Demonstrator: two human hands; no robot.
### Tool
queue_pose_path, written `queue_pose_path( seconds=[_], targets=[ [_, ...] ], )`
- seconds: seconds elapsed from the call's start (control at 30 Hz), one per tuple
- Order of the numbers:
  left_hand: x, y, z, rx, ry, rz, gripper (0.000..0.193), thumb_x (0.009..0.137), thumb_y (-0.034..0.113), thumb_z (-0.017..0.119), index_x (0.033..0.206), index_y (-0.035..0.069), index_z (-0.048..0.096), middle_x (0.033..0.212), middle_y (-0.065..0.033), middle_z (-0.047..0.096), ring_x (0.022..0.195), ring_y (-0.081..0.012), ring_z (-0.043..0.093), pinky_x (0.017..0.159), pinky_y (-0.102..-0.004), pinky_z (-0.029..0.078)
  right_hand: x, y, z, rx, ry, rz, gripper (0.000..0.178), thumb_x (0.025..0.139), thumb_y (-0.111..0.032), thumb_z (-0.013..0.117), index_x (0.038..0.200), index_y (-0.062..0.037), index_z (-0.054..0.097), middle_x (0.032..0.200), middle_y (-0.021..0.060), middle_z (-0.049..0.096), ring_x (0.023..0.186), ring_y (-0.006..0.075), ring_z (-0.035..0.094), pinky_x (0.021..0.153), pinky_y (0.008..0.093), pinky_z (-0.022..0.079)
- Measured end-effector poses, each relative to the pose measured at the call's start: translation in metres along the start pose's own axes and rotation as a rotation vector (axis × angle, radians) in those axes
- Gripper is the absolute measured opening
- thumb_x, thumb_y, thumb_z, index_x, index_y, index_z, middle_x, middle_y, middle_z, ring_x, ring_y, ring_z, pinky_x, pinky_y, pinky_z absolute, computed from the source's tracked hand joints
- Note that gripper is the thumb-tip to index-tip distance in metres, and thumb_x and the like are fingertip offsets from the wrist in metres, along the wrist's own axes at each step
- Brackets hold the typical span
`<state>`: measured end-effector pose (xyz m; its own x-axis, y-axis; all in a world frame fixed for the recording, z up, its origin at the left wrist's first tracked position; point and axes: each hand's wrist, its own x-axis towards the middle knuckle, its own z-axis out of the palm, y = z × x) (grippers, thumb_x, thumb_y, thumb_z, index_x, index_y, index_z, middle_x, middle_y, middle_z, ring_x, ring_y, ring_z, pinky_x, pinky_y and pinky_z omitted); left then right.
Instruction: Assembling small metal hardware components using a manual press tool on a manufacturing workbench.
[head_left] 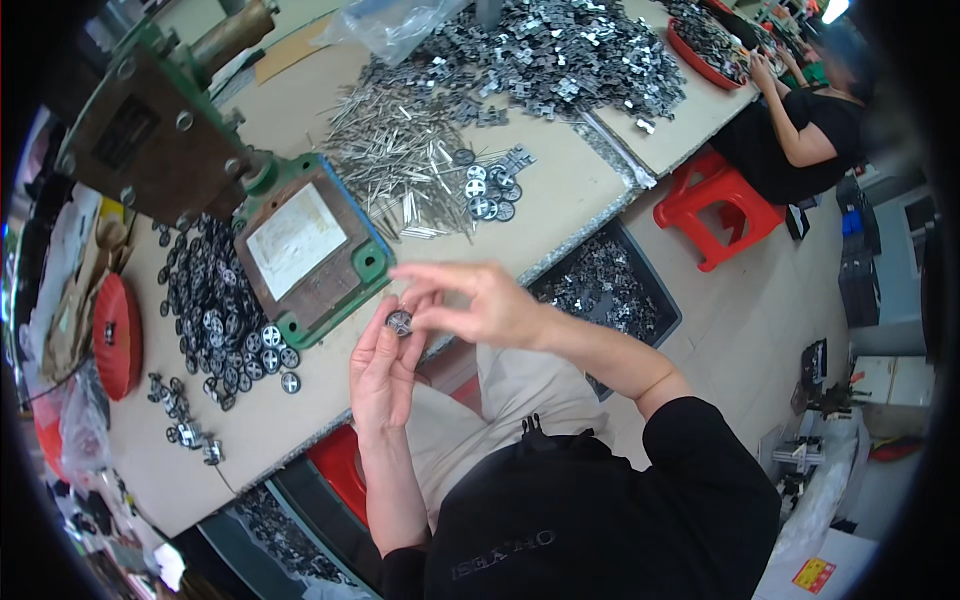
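Observation:
Near the table's front edge, my left hand [382, 372] pinches a small dark wheel with silvery spokes [399, 321] between thumb and fingers. My right hand [482, 302] reaches over from the right, its thumb and fingertips close against the wheel and one finger stretched past it. The fingertips are slightly blurred, so anything small between them is hidden. Just beyond my hands stands a green press [370, 262] with a pale plate [297, 240] on its base. Loose thin metal pins [405, 160] lie piled behind it, beside a small group of wheels [490, 192].
A heap of similar wheels [215, 310] lies left of the press. Grey metal pieces [540, 60] cover the far table. A dark bin of parts [610, 285] sits below the edge, near a red stool [715, 205]. Another person [810, 130] works at the far right.

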<state>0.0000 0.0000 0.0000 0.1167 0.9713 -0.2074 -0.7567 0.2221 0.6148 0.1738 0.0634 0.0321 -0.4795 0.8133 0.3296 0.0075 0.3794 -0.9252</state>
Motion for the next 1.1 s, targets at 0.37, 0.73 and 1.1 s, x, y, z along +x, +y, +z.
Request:
queue_pose_path(
  seconds=[0.37, 0.73, 1.1],
  targets=[
    [0.001, -0.005, 0.005, -0.022, -0.004, -0.085, 0.041, 0.091, 0.012, 0.054, 0.128, -0.003, 0.044, 0.12, -0.0179, 0.055, 0.108, -0.0305, 0.057, 0.089, -0.0343, 0.051, 0.029, 0.06, -0.164, -1.008, 0.027, -0.029, 0.036, 0.076, -0.004, 0.062, 0.112, -0.0034, 0.059, 0.111, 0.0139, 0.058, 0.104, 0.0311, 0.052, 0.094, 0.038, 0.04],
    [-0.003, -0.009, 0.012, 0.065, 0.023, -0.016, 0.038, 0.09, 0.009, 0.055, 0.125, -0.005, 0.046, 0.118, -0.0204, 0.055, 0.101, -0.0275, 0.06, 0.085, -0.0307, 0.053, -0.016, 0.028, -0.111, -0.267, 0.423, 0.303, 0.033, 0.073, -0.007, 0.072, 0.103, 0.0031, 0.064, 0.08, 0.0056, 0.065, 0.064, 0.0096, 0.056, 0.057, 0.0237, 0.043],
    [-0.013, -0.014, 0.023, 0.153, 0.074, 0.06, 0.034, 0.086, 0.003, 0.059, 0.119, -0.004, 0.053, 0.111, -0.0166, 0.061, 0.095, -0.0257, 0.063, 0.081, -0.03, 0.053, -0.03, -0.011, -0.026, 0.339, 0.201, 0.345, 0.027, 0.077, 0.003, 0.068, 0.102, 0.0051, 0.06, 0.088, 0.0048, 0.067, 0.064, 0.0008, 0.056, 0.049, 0.0144, 0.039]
  ],
)
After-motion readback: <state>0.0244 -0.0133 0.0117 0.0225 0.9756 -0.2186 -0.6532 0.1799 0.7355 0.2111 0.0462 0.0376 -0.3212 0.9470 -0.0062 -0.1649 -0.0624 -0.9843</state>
